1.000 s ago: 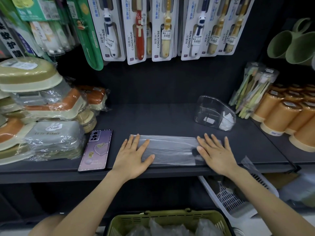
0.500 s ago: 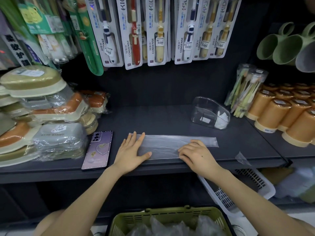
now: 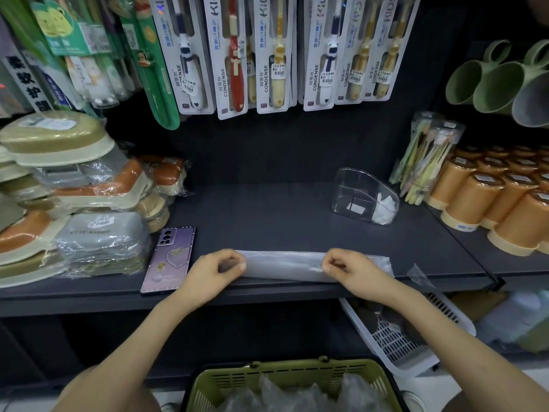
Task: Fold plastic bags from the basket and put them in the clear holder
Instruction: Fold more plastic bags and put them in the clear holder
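Observation:
A clear plastic bag (image 3: 285, 264), folded into a long narrow strip, lies along the front of the dark shelf (image 3: 267, 215). My left hand (image 3: 212, 273) pinches its left end with curled fingers. My right hand (image 3: 353, 270) pinches the strip nearer its right end, where a short piece sticks out past the hand. The clear holder (image 3: 361, 196) stands further back to the right, with a folded white bag (image 3: 384, 208) in its right part. Below me the green basket (image 3: 291, 374) holds several crumpled bags.
A purple phone (image 3: 167, 258) lies left of my left hand. Wrapped soap boxes (image 3: 89, 203) are stacked at the left, orange cups (image 3: 499, 203) stand at the right. Toothbrush packs (image 3: 279, 52) hang above. A white basket (image 3: 398, 337) sits below the shelf at the right.
Both hands went from lying flat on the bag to pinching it. The bag has been folded lengthwise into a narrower strip and sits closer to the shelf's front edge.

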The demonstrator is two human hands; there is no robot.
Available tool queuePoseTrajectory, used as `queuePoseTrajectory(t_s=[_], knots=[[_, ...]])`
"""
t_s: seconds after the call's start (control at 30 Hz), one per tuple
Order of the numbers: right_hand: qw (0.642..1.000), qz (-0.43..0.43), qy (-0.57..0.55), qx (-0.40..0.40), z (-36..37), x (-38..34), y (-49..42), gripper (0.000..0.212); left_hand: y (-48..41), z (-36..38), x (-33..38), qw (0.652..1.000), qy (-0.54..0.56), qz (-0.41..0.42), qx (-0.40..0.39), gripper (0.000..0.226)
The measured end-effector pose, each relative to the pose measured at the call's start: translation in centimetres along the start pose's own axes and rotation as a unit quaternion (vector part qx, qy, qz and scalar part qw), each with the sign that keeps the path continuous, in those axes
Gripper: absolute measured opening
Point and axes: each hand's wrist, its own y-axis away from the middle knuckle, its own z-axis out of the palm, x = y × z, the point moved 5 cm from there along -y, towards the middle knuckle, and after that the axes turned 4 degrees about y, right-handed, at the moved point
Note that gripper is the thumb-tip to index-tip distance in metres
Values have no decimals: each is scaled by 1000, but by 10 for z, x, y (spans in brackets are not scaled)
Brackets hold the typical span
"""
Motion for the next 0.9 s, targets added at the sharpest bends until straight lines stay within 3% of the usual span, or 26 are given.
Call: queuePoseTrajectory(t_s=[0.27, 0.37, 0.47, 0.57, 0.63, 0.77, 0.83, 0.9], knots=[[989, 99, -104, 24, -8, -4, -22, 35, -16, 2, 4, 995, -28, -78, 59, 24], [993, 105, -45, 37, -7, 0, -30, 26, -20, 3, 5, 993, -32, -100, 62, 24], [989, 138, -11, 49, -3, 9, -37, 38, -26, 2, 2, 990, -38, -122, 65, 22], [986, 163, 21, 34, -1, 8, -39, 35, -30, 4, -3, 986, -40, -141, 76, 15], [984, 168, 47, 26, 0, 8, -40, 31, -28, 4, -2, 979, -71, -154, 109, 23], [982, 169, 75, 23, 1, 7, -40, 26, -16, 4, 20, 938, -268, -15, 221, 43], [982, 170, 79, 26, 1, 8, -41, 28, -13, 15, 31, 927, -306, 73, 205, 44], [982, 169, 79, 26, 2, 8, -42, 30, -14, 32, 35, 931, -313, 123, 142, 47]])
